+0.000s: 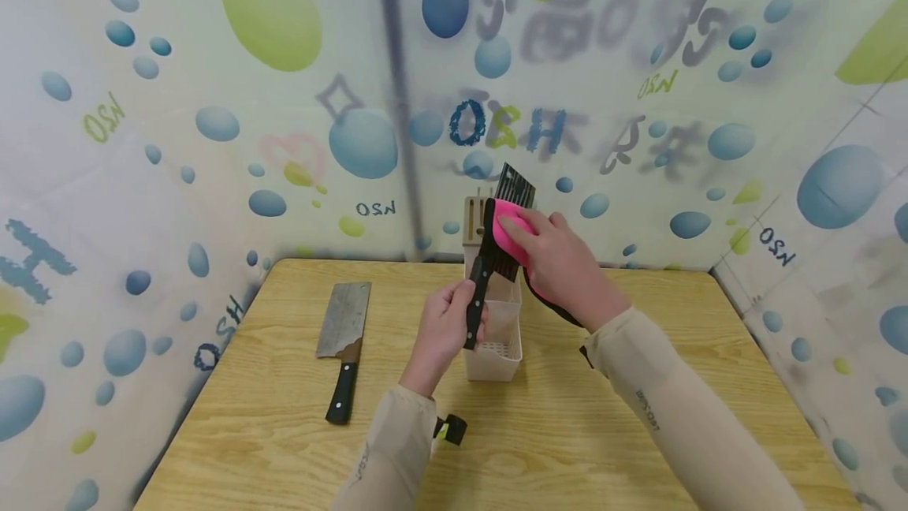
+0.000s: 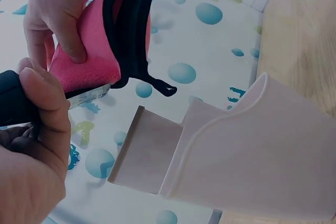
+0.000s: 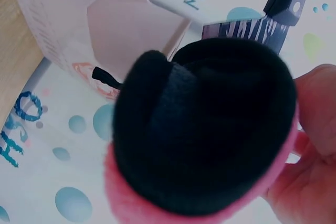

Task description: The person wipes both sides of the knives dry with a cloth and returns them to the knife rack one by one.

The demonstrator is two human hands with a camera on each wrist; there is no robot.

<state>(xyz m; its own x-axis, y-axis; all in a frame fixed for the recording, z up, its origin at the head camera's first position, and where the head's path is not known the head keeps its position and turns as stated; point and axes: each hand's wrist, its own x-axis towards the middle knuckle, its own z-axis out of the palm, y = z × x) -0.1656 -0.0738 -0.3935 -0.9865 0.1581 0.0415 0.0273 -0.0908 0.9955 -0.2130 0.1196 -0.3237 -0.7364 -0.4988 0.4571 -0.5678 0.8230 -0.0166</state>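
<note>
- Knife [image 1: 482, 270] is in the air in front of me, between my two hands, over the white holder [image 1: 492, 369] that stands on the table [image 1: 255, 432].
- Its long axis climbs from the handle, low and nearest me, to the blade tip, up, away and slightly right.
- My left hand [image 1: 443, 322] grips the handle, fingers curled round it and thumb along it.
- My right hand [image 1: 567, 259] pinches a pink cloth [image 1: 511, 231] with black trim against the middle of the blade, nearer the tip than my left is.
- What counts, I judge, is that the blade juts right of the handle line, so its edge probably faces my right palm.
- How far the cloth wraps round the far face, I cannot tell.
- Off to my left, well apart, a second knife [image 1: 349, 349] lies flat, handle toward me.
</note>
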